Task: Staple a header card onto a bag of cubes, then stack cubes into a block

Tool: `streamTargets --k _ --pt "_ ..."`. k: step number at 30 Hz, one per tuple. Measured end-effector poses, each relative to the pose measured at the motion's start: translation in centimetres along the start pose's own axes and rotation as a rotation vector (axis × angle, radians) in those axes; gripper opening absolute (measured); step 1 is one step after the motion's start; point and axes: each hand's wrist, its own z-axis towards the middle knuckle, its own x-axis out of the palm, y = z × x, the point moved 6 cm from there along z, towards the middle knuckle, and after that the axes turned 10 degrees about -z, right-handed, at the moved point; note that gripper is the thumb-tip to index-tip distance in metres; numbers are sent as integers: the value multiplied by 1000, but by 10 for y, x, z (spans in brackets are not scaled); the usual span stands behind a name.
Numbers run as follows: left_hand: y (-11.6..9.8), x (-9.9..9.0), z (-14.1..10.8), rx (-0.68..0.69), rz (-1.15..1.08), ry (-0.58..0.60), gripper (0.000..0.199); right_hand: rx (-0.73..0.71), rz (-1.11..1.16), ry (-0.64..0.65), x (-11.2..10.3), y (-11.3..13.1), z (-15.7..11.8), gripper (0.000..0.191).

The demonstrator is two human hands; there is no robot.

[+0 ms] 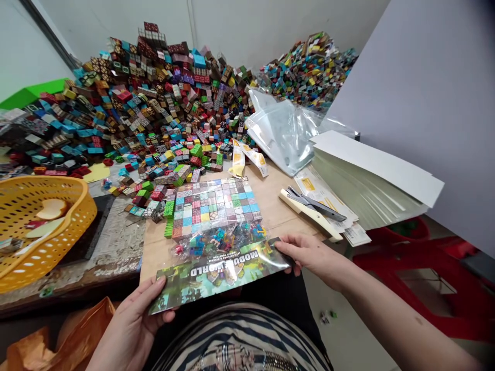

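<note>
Your left hand [139, 312] and right hand [307, 253] each pinch one end of the glossy printed sheet [222, 278], thumbs on top, probably to keep it flat; it's just nearer than the bagged figurines [222, 239] and tidy block grid [214, 206].

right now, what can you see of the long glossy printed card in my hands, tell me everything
The long, glossy, rectangular printed card looks like thin board or coated paper, its green picture carrying white lettering, including WORLD, upside down in this view; glare whitens part. Your bare left hand grips its left end, your bare right hand its right end, thumbs on top. It slants, right end farther from you, beside a clear plastic bag of small colourful figures; contact there is unclear.
</note>
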Motion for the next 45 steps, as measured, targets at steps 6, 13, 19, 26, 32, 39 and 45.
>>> streamTargets --k 6,13,19,26,32,39,45 --pt "-2 1 0 19 6 1 8 17 141 39 3 -4 1 31" --pt "-2 4 -3 2 3 75 16 -26 183 87 10 -7 4 31" --pt "0 10 -5 -13 16 155 20 -54 192 26 6 -8 9 29" --pt "3 15 -7 -12 17 221 22 -61 200 13 3 -11 12 30" --pt "3 16 -7 14 0 240 26 -43 173 34 3 -17 16 30" --pt "5 14 -7 43 22 221 30 -76 194 41 5 -7 7 30" --pt "7 11 -5 60 89 185 34 -85 218 43 6 -9 -2 29"
